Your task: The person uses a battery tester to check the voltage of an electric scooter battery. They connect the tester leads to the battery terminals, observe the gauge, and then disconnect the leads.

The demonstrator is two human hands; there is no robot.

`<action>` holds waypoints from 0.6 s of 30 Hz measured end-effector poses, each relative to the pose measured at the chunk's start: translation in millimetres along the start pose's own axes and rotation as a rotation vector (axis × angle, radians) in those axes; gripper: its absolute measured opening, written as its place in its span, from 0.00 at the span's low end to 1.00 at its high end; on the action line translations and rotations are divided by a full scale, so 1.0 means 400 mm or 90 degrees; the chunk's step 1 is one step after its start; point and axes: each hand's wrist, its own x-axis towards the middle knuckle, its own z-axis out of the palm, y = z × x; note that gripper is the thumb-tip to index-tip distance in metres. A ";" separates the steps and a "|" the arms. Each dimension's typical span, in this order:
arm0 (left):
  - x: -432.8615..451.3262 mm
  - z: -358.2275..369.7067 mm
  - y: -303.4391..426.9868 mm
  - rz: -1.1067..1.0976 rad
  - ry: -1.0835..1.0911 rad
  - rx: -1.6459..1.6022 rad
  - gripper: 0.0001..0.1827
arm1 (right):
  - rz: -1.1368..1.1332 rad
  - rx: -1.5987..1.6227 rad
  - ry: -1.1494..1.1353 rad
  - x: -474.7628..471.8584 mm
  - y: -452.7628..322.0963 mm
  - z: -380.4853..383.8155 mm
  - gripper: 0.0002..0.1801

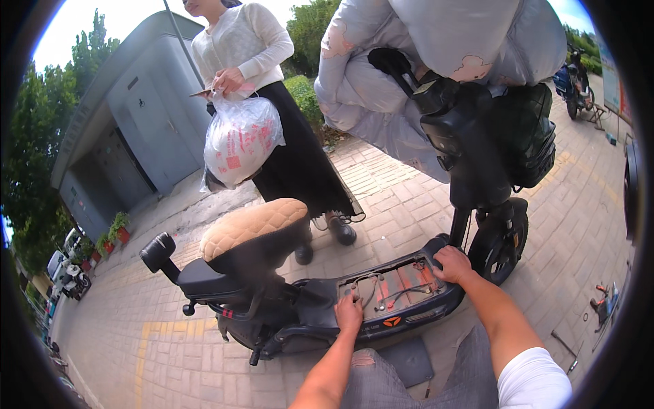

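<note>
Before me stands an electric scooter [314,307] with its floorboard compartment [375,323] uncovered. Inside sit several dusty batteries [406,278] with reddish patches, linked by dark cables [409,293]. My left hand [349,313] is at the compartment's rear near corner, fingers bent over the edge; whether they pinch anything is hidden. At the front end, my right hand [453,264] lies over the rim, its fingertips beside the batteries. A dark flat panel [407,360] lies on the paving between my legs, below the scooter's side.
Across the scooter, a person [301,153] holds a full plastic bag [242,140]. A padded quilt cover [368,87] hangs over the handlebar, and a tan quilted seat [255,225] tops the rear. Hand tools [603,307] and a metal wrench-like tool [564,347] lie at right.
</note>
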 end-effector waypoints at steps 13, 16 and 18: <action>0.019 0.011 0.021 0.015 0.168 0.090 0.07 | -0.024 -0.008 0.027 0.002 0.005 0.006 0.17; 0.016 0.011 0.031 -0.005 0.124 0.093 0.07 | -0.020 0.008 0.047 -0.002 0.007 0.003 0.16; 0.017 0.007 0.033 -0.003 0.099 0.096 0.09 | -0.018 0.017 0.059 -0.004 0.004 0.001 0.15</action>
